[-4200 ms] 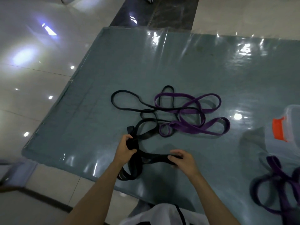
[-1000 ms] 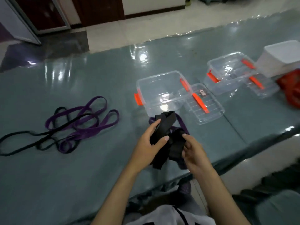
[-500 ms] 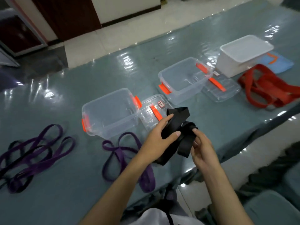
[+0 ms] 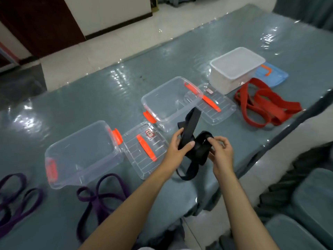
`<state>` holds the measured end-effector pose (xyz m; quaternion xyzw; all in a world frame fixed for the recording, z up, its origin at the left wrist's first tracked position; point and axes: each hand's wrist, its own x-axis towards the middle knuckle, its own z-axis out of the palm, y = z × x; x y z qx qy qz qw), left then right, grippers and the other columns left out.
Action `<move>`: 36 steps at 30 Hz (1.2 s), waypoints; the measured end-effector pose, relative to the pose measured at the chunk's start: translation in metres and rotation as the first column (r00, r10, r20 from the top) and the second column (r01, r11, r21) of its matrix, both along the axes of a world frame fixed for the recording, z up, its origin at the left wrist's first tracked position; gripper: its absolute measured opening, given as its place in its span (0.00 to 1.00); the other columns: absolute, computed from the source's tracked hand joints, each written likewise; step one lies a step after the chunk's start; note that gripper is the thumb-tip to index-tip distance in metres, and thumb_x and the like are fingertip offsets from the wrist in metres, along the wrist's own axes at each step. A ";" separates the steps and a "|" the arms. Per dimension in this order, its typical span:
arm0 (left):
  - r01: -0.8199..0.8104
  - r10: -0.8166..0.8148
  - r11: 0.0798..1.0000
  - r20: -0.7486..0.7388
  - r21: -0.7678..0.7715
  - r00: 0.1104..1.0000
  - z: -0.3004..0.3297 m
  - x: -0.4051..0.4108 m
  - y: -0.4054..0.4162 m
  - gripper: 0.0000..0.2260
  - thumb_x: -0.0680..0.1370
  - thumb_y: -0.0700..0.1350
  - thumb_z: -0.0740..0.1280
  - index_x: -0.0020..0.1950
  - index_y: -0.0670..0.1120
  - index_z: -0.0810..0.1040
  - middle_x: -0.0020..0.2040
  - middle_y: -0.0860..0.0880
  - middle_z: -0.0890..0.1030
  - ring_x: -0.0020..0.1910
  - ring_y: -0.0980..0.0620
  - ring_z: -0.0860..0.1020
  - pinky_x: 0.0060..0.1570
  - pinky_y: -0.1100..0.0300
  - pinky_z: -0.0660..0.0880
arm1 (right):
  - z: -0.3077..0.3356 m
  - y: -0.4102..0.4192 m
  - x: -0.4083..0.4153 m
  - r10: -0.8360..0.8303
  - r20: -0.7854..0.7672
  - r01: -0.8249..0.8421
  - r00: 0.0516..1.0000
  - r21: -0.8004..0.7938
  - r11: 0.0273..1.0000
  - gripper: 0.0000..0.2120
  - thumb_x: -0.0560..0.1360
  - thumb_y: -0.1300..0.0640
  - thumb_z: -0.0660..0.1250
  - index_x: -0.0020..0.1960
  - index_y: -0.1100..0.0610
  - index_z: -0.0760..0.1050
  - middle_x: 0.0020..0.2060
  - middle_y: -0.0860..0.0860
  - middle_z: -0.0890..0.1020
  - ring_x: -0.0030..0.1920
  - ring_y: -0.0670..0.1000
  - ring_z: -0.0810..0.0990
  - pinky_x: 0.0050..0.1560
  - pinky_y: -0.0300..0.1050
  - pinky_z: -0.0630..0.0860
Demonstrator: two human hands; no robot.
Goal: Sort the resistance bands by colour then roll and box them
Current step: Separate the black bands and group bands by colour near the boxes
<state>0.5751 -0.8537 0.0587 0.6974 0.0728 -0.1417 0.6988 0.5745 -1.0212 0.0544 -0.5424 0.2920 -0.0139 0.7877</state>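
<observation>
Both hands hold a black band (image 4: 193, 139) in the air above the near edge of the bench (image 4: 93, 98); the left hand (image 4: 177, 147) grips a flat run of it, thumb across the front and fingers curled behind, so that one end stands up past the fingers; the right hand (image 4: 220, 151) pinches the coiled part of the same band between thumb and bent fingers, and a loose loop hangs below both hands; just beyond them sits an open clear box (image 4: 169, 103) with orange clasps, its clear lid (image 4: 216, 107) lying beside it on the right; a second open clear box (image 4: 82, 154) stands further left, its own lid (image 4: 144, 148) next to it; purple bands (image 4: 100, 193) lie on the bench in front of that box and more at the left edge; red bands (image 4: 264, 105) lie heaped at the right, just before a white box (image 4: 236, 69).
</observation>
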 end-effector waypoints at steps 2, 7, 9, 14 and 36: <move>0.104 -0.097 0.992 -0.094 0.069 0.991 -0.025 0.006 0.001 0.33 0.82 0.44 0.73 0.81 0.58 0.61 0.73 0.52 0.78 0.71 0.52 0.77 0.74 0.53 0.72 | -0.023 -0.001 0.006 0.037 -0.069 -0.045 0.997 -0.118 0.992 0.11 0.76 0.62 0.76 0.43 0.51 0.75 0.37 0.53 0.80 0.39 0.53 0.80 0.40 0.47 0.79; 0.307 -0.241 0.911 -0.245 0.277 0.939 -0.070 0.005 0.014 0.37 0.81 0.41 0.73 0.85 0.47 0.56 0.78 0.49 0.70 0.75 0.51 0.71 0.75 0.58 0.67 | -0.072 0.001 0.000 0.214 -0.183 -0.273 0.960 -0.417 0.867 0.05 0.77 0.62 0.75 0.50 0.54 0.82 0.48 0.51 0.85 0.51 0.53 0.84 0.62 0.56 0.81; 0.367 -0.294 0.875 -0.256 0.315 0.921 -0.079 0.003 0.015 0.38 0.81 0.40 0.74 0.85 0.48 0.57 0.77 0.50 0.71 0.76 0.49 0.71 0.75 0.58 0.66 | -0.083 0.004 -0.004 0.316 -0.196 -0.372 0.928 -0.484 0.792 0.06 0.79 0.61 0.73 0.56 0.55 0.83 0.52 0.49 0.86 0.55 0.51 0.84 0.65 0.54 0.79; 0.363 -0.308 0.876 -0.211 0.316 0.928 -0.082 0.006 -0.004 0.39 0.82 0.37 0.70 0.86 0.52 0.53 0.80 0.50 0.68 0.77 0.52 0.69 0.77 0.54 0.67 | -0.095 0.010 -0.006 0.440 -0.196 -0.465 0.876 -0.583 0.666 0.11 0.81 0.59 0.70 0.63 0.53 0.81 0.58 0.47 0.84 0.60 0.48 0.82 0.65 0.49 0.78; 0.241 -0.384 0.393 -0.080 0.887 0.920 -0.046 -0.058 0.105 0.30 0.82 0.56 0.66 0.83 0.57 0.61 0.79 0.49 0.66 0.79 0.46 0.63 0.78 0.49 0.61 | -0.033 0.079 -0.015 0.717 -0.277 -0.365 0.639 -0.930 -0.035 0.16 0.79 0.57 0.70 0.67 0.55 0.80 0.68 0.53 0.78 0.72 0.57 0.75 0.71 0.58 0.72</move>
